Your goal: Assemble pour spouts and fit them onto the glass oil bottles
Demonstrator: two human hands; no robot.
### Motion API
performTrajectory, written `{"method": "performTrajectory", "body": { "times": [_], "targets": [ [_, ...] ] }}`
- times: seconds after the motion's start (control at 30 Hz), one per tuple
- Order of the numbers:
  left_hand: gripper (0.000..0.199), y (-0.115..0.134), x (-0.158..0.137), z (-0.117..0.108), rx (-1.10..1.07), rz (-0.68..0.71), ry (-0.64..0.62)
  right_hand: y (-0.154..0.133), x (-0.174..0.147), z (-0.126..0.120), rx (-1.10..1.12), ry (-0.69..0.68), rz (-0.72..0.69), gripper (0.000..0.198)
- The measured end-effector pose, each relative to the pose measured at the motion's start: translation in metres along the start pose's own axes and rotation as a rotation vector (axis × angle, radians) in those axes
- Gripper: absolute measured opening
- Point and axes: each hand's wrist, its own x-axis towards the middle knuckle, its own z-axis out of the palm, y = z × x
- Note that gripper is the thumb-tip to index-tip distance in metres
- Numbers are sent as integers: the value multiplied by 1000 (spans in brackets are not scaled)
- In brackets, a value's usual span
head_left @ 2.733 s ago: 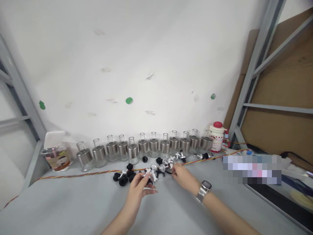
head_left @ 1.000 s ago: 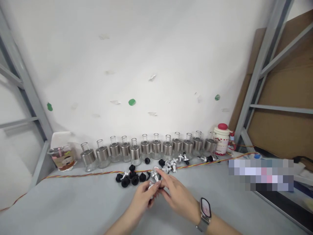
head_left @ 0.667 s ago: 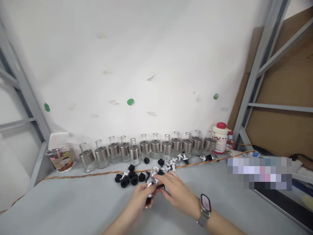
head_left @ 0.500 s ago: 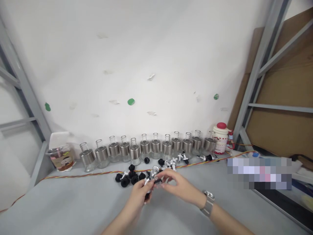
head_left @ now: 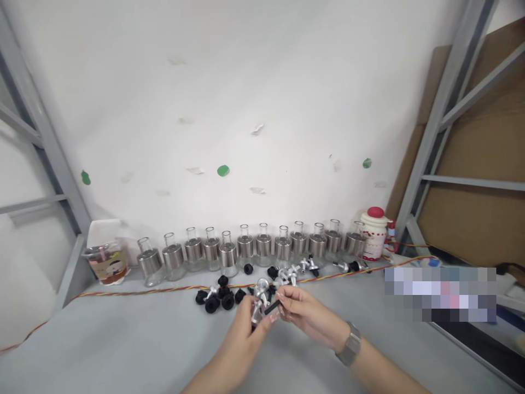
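Observation:
My left hand (head_left: 241, 335) is closed around a silver metal pour spout (head_left: 256, 311), whose lower part is hidden by the fingers. Between the thumb and fingers of my right hand (head_left: 307, 317) is a short black tube (head_left: 272, 307), tilted, its lower end close to the left thumb. Whether the tube touches the spout, I cannot tell. Just beyond the hands lie several silver spout pieces (head_left: 263, 285) in a loose pile. To their left is a cluster of black stoppers (head_left: 212, 304), with one silver piece lying among them.
Several glass bottles with steel sleeves (head_left: 228, 253) stand uncapped along the white wall. A twisted red-yellow cord (head_left: 164, 291) runs across the grey table (head_left: 123, 339). A packaged cup (head_left: 107, 265) stands at left, a white jar with a red lid (head_left: 373, 235) at right.
My right hand has shifted slightly right and now shows the black tube more plainly. The left thumb has moved toward the tube, and the left grip has opened a little around the spout.

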Motion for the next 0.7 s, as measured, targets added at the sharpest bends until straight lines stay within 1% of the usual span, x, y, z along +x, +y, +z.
{"method": "performTrajectory", "body": {
  "times": [0.03, 0.1, 0.2, 0.33, 0.5, 0.63, 0.7],
  "targets": [
    [31, 4, -4, 0, 89, 83, -13, 1, -1, 1, 18, -8, 3, 34],
    [28, 11, -10, 0, 223, 201, -60, 3, -1, 4, 27, -19, 6, 34],
    [26, 17, -13, 0, 310, 281, -95, 8, -1, 7, 29, -15, 4, 35],
    [26, 14, -9, -2, 407, 308, -79, 12, -1, 8, 67, -20, -18, 33],
    [25, 6, -5, -5, 480, 316, -93, 11, -3, 11, 84, -8, -14, 35],
    [27, 7, -8, -6, 508, 353, -131, 9, -4, 13, 58, 6, -26, 35],
    [28, 9, -9, -6, 515, 367, -130, 9, -3, 14, 45, 26, -37, 35]
  ]
}}
